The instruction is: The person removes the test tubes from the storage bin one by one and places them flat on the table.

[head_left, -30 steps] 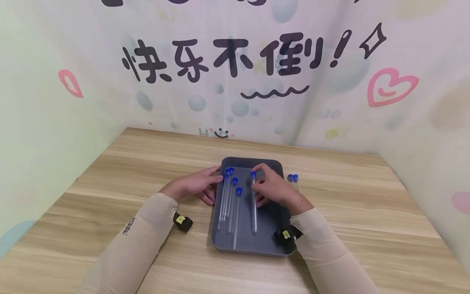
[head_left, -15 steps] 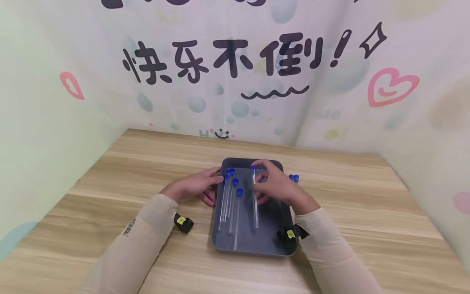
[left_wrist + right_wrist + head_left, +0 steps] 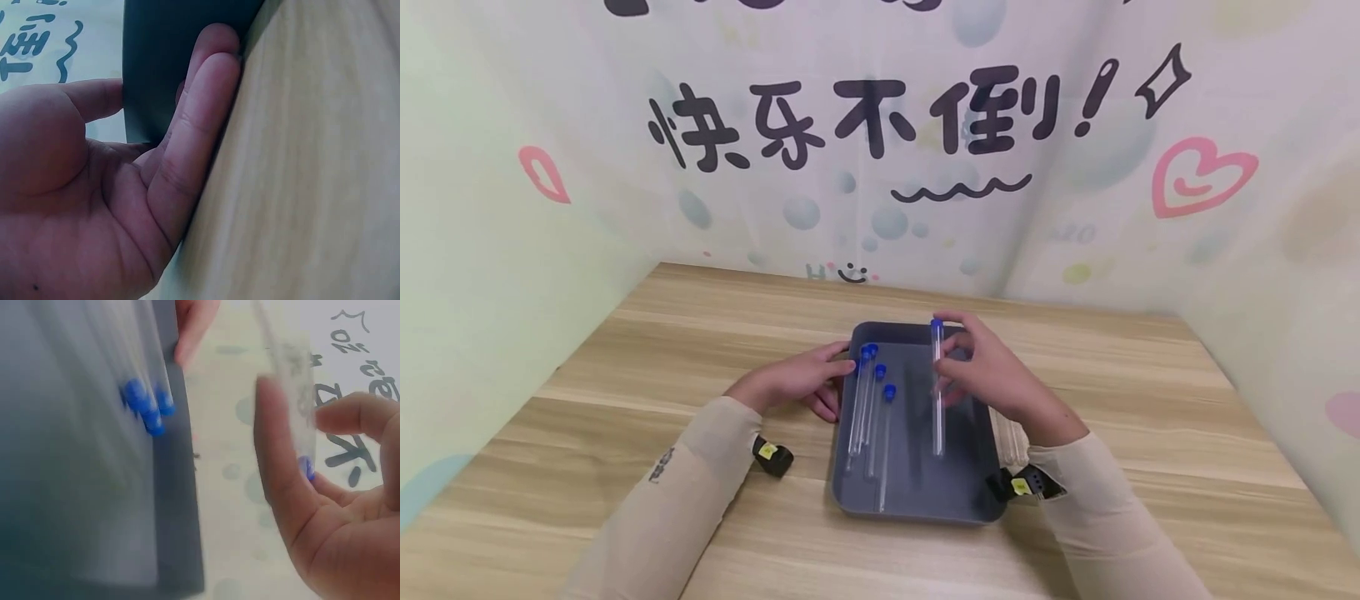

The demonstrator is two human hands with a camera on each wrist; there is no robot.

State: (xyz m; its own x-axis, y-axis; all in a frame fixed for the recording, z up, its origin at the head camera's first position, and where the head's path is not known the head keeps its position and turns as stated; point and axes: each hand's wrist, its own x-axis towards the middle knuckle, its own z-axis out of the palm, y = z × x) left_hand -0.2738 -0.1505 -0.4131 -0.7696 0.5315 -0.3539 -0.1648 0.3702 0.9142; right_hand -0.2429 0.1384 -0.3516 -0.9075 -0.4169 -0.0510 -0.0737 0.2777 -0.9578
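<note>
A dark grey tray (image 3: 955,504) lies on the wooden table, with several clear test tubes with blue caps (image 3: 871,417) lying along its left side. My right hand (image 3: 981,371) pinches one more blue-capped tube (image 3: 937,392) near its cap end and holds it lifted above the tray's right half. In the right wrist view that tube (image 3: 287,369) runs between thumb and fingers, blurred. My left hand (image 3: 805,379) rests on the table with its fingers against the tray's left wall (image 3: 162,69), thumb at the rim.
More clear tubes (image 3: 1011,437) lie on the table just right of the tray, mostly hidden by my right wrist. A printed backdrop stands behind and at both sides of the table (image 3: 1150,392). Black wrist cameras (image 3: 772,454) sit on both sleeves.
My right hand has picked the tube up off the tray floor and carried it up and to the right. The left hand has stayed at the tray's edge.
</note>
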